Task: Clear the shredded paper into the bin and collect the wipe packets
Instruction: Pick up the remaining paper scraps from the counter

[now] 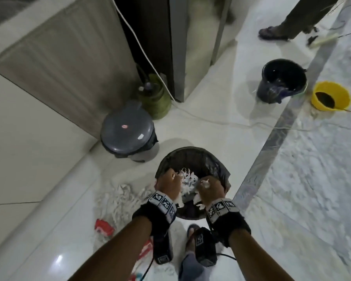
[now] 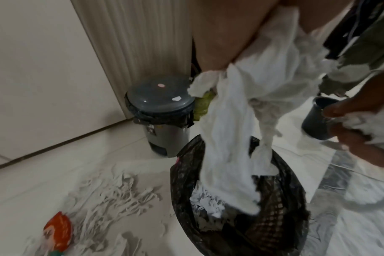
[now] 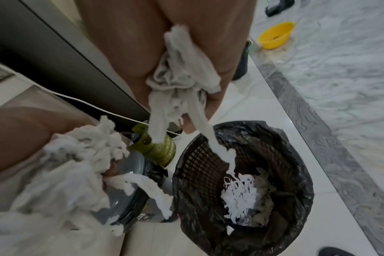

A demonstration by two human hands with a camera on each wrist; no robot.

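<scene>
Both my hands hover over the black mesh bin (image 1: pixel 221 165) with its black liner. My left hand (image 1: pixel 169 179) grips a clump of white shredded paper (image 2: pixel 228 135) that dangles into the bin's mouth. Beside it, my right hand (image 1: pixel 209 185) grips another clump of shreds (image 3: pixel 182 81), with strands hanging over the rim. More shreds (image 3: pixel 241 199) lie at the bottom of the bin (image 3: pixel 195 166). A loose pile of shreds (image 1: pixel 120 201) is spread on the floor left of the bin. A red wipe packet (image 1: pixel 103 227) lies at its near edge, and another red packet (image 1: pixel 145 248) shows under my left forearm.
A grey lidded pedal bin (image 1: pixel 128 130) and a green cylinder (image 1: pixel 155 96) stand by the wall behind the mesh bin. A black bucket (image 1: pixel 282 80) and yellow bowl (image 1: pixel 330 96) sit at right. A white cable (image 1: pixel 190 115) crosses the floor. Another person's foot (image 1: pixel 272 33) is at top right.
</scene>
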